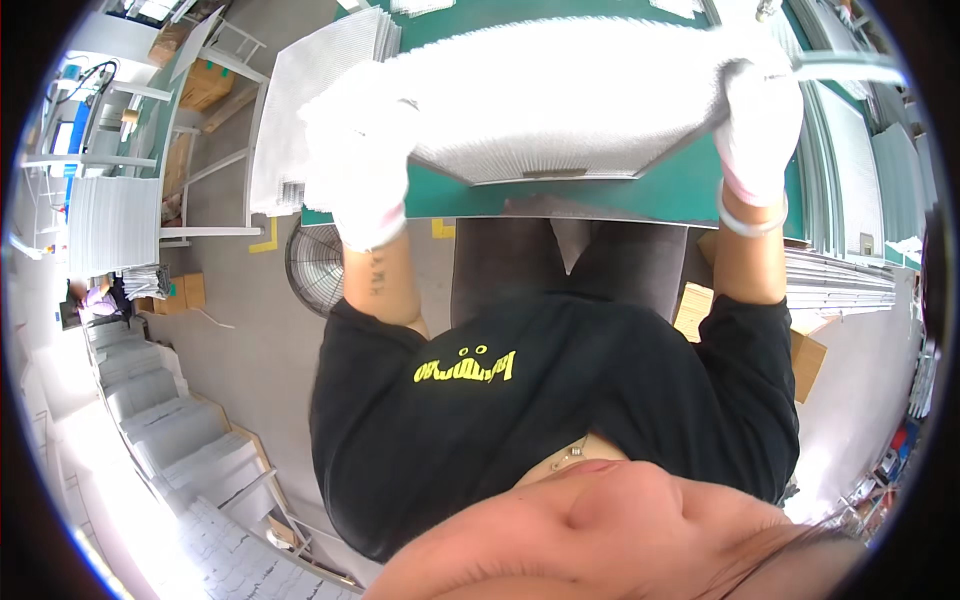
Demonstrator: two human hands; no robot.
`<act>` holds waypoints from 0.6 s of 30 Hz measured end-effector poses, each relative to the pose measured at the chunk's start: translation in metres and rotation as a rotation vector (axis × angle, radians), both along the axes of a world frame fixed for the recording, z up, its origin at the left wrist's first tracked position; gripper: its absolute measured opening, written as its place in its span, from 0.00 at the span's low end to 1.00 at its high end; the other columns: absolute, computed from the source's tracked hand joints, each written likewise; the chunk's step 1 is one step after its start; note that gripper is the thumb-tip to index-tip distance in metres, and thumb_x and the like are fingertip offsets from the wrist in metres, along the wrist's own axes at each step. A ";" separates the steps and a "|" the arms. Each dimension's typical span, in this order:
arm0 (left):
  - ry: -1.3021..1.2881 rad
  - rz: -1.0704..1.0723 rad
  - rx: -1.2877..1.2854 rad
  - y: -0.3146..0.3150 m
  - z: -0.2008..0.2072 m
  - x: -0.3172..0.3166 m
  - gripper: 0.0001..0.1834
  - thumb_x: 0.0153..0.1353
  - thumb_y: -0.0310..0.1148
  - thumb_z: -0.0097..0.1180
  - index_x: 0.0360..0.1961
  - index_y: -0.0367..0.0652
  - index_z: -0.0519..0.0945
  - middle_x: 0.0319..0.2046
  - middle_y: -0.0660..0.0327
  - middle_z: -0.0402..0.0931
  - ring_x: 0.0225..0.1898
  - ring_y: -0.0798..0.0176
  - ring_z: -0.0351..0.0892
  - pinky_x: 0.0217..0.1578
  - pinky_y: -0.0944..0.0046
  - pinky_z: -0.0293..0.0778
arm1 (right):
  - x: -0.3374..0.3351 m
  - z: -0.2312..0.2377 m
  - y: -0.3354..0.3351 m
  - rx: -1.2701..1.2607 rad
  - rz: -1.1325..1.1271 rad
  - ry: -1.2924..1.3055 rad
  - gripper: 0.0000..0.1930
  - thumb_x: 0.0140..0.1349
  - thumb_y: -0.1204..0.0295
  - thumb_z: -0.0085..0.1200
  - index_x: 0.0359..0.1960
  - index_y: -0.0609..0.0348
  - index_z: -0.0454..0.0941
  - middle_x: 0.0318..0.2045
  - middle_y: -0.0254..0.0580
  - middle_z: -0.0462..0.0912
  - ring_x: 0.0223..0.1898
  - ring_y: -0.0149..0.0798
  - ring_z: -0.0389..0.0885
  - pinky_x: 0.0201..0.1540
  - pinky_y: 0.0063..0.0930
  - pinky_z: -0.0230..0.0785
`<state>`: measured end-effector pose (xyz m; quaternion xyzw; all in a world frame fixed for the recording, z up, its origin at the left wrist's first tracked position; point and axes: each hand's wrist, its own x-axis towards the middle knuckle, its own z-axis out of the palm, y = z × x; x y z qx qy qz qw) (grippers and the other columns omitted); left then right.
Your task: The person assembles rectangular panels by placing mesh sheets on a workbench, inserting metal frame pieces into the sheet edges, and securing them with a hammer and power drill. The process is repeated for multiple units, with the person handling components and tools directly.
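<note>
Between my two white-gloved hands is a large white panel [570, 95] with a finely ribbed, pleated face, held above a green tabletop [500, 203]. Its upper part is washed out by glare. My left hand [362, 150] is closed at the panel's left end, though the bright light blurs its fingers. At the right end, my right hand [758, 125] grips the edge with its fingers wrapped round it. The panel's near edge tilts down toward the table and has a small grey patch at its middle.
A pile of similar ribbed white panels [320, 80] lies by my left hand. More flat panels [845, 160] stand stacked at the right. Below the table are a round floor fan [316, 268] and an open cardboard box [808, 362]. White racks [215, 150] stand farther left.
</note>
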<state>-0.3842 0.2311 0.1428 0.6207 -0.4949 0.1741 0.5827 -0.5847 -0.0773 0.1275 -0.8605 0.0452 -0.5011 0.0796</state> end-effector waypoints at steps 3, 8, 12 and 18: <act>0.201 -0.242 -0.113 -0.001 -0.007 -0.026 0.10 0.53 0.25 0.64 0.38 0.34 0.83 0.35 0.52 0.83 0.36 0.57 0.82 0.36 0.61 0.78 | -0.011 -0.012 0.012 0.473 0.442 -0.166 0.08 0.68 0.70 0.55 0.39 0.63 0.76 0.35 0.46 0.79 0.36 0.42 0.78 0.43 0.35 0.72; 0.231 -1.024 -0.015 0.003 -0.020 -0.022 0.17 0.63 0.38 0.57 0.38 0.31 0.83 0.34 0.47 0.81 0.36 0.46 0.80 0.40 0.48 0.76 | -0.053 0.007 0.070 0.775 0.694 -0.138 0.14 0.65 0.65 0.57 0.25 0.59 0.71 0.21 0.41 0.75 0.23 0.41 0.73 0.29 0.37 0.67; 0.123 -1.321 0.535 0.014 -0.040 -0.012 0.19 0.57 0.30 0.63 0.49 0.36 0.82 0.55 0.47 0.77 0.58 0.41 0.73 0.59 0.46 0.68 | -0.074 -0.019 0.065 0.494 1.162 -0.136 0.21 0.63 0.65 0.51 0.12 0.51 0.61 0.13 0.31 0.67 0.13 0.32 0.68 0.16 0.28 0.56; -0.151 -0.632 0.983 0.013 -0.107 0.001 0.29 0.58 0.34 0.62 0.61 0.42 0.73 0.59 0.52 0.73 0.62 0.46 0.68 0.64 0.47 0.63 | -0.084 -0.006 0.075 0.356 1.182 0.087 0.18 0.52 0.64 0.52 0.11 0.51 0.59 0.14 0.33 0.68 0.13 0.30 0.68 0.14 0.27 0.52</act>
